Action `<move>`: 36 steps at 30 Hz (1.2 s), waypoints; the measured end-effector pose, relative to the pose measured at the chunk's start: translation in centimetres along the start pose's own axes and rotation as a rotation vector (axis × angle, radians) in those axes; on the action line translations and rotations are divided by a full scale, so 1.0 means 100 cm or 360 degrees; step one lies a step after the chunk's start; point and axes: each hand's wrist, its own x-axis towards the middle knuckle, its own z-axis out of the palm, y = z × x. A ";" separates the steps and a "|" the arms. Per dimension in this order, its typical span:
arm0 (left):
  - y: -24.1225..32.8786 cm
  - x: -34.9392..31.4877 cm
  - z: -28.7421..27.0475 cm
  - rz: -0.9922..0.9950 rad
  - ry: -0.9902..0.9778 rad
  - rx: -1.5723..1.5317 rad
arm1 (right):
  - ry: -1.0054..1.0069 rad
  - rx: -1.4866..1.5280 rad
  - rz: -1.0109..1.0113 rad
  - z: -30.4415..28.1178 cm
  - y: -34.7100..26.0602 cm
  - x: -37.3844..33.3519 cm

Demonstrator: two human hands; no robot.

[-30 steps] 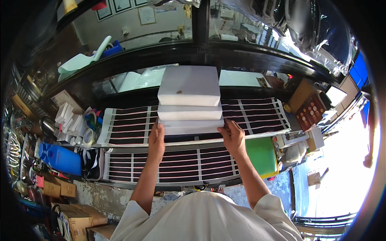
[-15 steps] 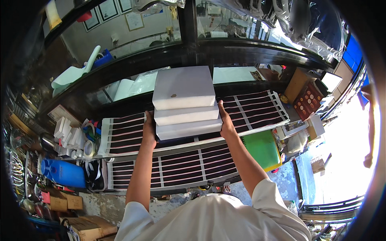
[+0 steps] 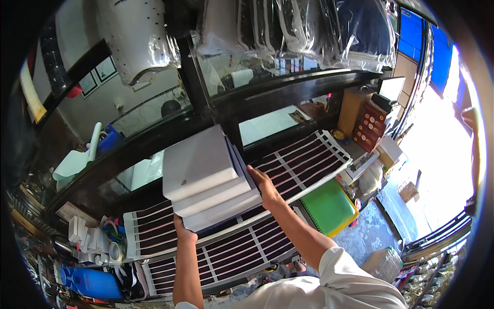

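Observation:
Both my hands hold a stack of three thick white box-like blocks (image 3: 200,162) above a dark ledge with pale stripes (image 3: 303,159). A small brown mark shows on the top block, and dark blue shows along the stack's right side and under it. My left hand (image 3: 184,230) grips the lower left corner, its fingers mostly hidden beneath. Against the right side presses my right hand (image 3: 263,186), thumb uppermost. In the picture the stack sits at a slant.
A green spiral notebook (image 3: 329,207) lies at the right of a lower striped shelf (image 3: 231,252). Small white boxes (image 3: 87,237), a tape roll (image 3: 116,251) and a blue container (image 3: 95,282) crowd the left. Behind stands a dark-framed window (image 3: 211,110); plastic-wrapped items (image 3: 288,31) hang above.
My view has turned and tilted, so the stack appears lower, further left and slanted. Both hands still hold it. More of the hanging plastic-wrapped items shows at the top.

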 end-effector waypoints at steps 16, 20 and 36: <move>0.033 -0.189 0.044 0.0405 -0.0630 0.0366 | 0.0031 -0.0440 -0.0324 -0.044 -0.048 -0.203; -0.010 -0.243 0.062 0.0269 -0.0895 0.0381 | 0.0156 -0.0387 -0.0314 -0.090 -0.057 -0.270; -0.295 -0.297 0.154 -0.0435 -0.0533 0.0462 | 0.0349 -0.0417 -0.0305 -0.373 -0.016 -0.327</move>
